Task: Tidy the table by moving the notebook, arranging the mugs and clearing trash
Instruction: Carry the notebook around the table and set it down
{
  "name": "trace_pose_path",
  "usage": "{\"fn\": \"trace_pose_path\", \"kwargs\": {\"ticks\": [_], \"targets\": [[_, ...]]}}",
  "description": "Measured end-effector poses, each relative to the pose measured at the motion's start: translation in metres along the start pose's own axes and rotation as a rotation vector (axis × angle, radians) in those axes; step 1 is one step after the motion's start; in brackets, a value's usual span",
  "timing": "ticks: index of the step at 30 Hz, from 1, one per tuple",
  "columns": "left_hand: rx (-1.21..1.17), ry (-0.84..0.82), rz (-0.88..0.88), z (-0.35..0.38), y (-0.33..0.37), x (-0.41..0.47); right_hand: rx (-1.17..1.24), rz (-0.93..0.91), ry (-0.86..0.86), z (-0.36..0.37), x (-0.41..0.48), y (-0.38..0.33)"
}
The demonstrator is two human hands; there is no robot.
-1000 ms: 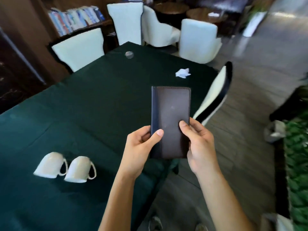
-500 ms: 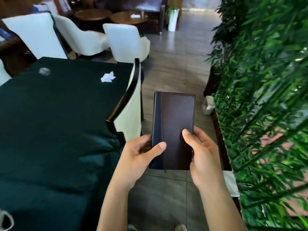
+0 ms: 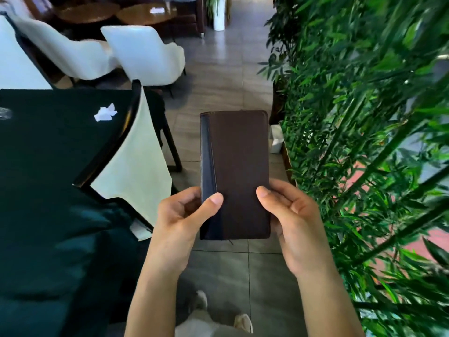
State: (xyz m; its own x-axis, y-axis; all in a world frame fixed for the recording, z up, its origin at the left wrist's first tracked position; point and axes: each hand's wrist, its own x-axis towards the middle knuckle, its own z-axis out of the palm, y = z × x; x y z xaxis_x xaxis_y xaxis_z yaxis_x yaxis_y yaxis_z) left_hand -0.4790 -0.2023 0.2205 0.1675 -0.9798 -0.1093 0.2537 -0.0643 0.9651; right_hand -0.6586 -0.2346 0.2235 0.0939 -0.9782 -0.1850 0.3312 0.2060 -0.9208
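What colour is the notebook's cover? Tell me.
Dark brown, with a darker, near-black spine strip along its left edge; the notebook shows in the head view.

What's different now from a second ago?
The view has swung right, away from the table: the two mugs are out of frame and the notebook now sits over the floor. Both hands, left and right, keep the same grip.

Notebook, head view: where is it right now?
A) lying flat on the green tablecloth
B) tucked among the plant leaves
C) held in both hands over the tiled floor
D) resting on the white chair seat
C: the notebook is gripped at its lower end by the left hand and right hand, with floor tiles showing behind it and the table off to the left.
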Motion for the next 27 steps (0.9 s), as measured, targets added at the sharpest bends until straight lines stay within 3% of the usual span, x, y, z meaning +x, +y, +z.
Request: {"fn": "trace_pose_path", "kwargs": {"ticks": [9, 27], "targets": [[0.073, -0.023, -0.033, 0.003, -0.005, 0.063, -0.011, -0.035, 0.077, -0.003, 0.052, 0.000], [0.039, -0.071, 0.028, -0.075, 0.044, 0.272, -0.069, -0.082, 0.070, 0.106, 0.255, -0.004]]}}
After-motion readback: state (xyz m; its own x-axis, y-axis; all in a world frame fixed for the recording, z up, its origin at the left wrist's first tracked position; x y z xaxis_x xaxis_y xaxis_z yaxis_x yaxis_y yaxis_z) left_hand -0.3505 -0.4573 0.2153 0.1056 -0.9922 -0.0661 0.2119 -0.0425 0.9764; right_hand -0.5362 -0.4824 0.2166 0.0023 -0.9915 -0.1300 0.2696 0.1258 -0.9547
